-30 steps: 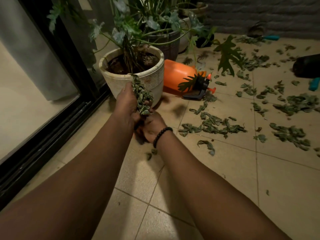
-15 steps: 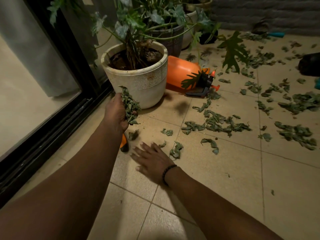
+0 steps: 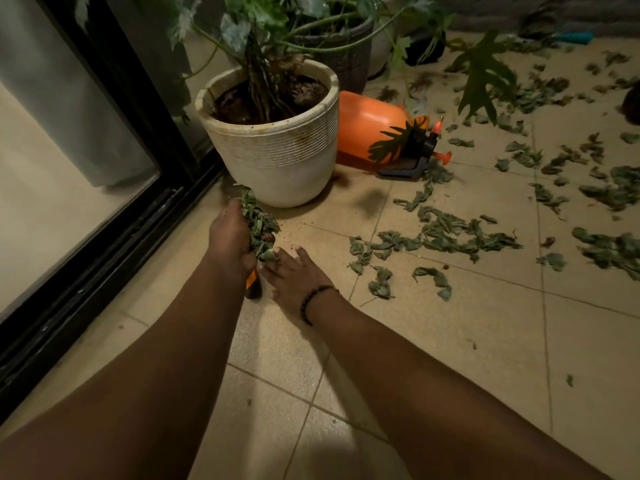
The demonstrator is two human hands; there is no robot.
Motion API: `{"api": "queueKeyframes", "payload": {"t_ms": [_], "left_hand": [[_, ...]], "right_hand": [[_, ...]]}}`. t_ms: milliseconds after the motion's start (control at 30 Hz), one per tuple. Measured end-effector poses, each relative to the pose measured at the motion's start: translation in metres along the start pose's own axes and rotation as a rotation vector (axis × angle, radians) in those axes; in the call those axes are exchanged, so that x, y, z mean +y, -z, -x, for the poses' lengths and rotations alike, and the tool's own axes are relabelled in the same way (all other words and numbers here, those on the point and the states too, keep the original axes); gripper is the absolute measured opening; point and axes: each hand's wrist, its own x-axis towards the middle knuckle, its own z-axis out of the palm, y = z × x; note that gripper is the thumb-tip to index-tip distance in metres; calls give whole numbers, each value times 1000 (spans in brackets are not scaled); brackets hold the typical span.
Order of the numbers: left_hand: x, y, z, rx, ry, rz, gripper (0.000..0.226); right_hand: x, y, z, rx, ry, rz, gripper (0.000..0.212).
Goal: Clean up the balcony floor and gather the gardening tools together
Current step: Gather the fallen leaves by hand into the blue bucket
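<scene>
Because they are wilted and curled, the small green cut leaves (image 3: 446,233) strewn over the beige tiled balcony floor (image 3: 450,341) should handle as light, limp, crushable stuff that weighs next to nothing but slips out of a loose grasp, so I judge they are best swept into a heap with flat fingers and then pinched up in bunches from below. The left hand (image 3: 232,237) is clenched round a thick bunch of such leaves (image 3: 258,225), held just above the floor in front of the white ribbed plant pot (image 3: 277,147); an orange-and-black handle (image 3: 252,284), probably a gardening tool, pokes out beneath that wrist, and I cannot tell whether the hand holds it too. The right hand (image 3: 294,275) lies flat and spread on the tiles, fingertips touching the bottom of the bunch, with a dark bead bracelet (image 3: 313,301) on its wrist. Just beyond it more leaves lie in loose drifts, thinning out toward the far wall. An orange pressure sprayer bottle (image 3: 370,129) lies on its side behind the pot, stiff and smooth, likely easiest taken by its dark trigger head. A teal-handled tool (image 3: 576,38) lies well away near the wall. A black-framed sliding glass door (image 3: 114,188) runs along the left.
</scene>
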Motion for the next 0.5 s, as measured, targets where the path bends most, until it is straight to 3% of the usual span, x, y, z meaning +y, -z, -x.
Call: {"api": "queueKeyframes", "payload": {"t_ms": [133,367,500], "left_hand": [[-14,-1,3,81,30,0,22],[-27,-22,1,64,49,-10,15],[-44,-32,2,33,109,-31,20]], "right_hand": [[40,-9,12,27,-138,52,60],[154,-36,90,16,-610,-113,60],[156,-39,118,210,-678,-333,63]]}}
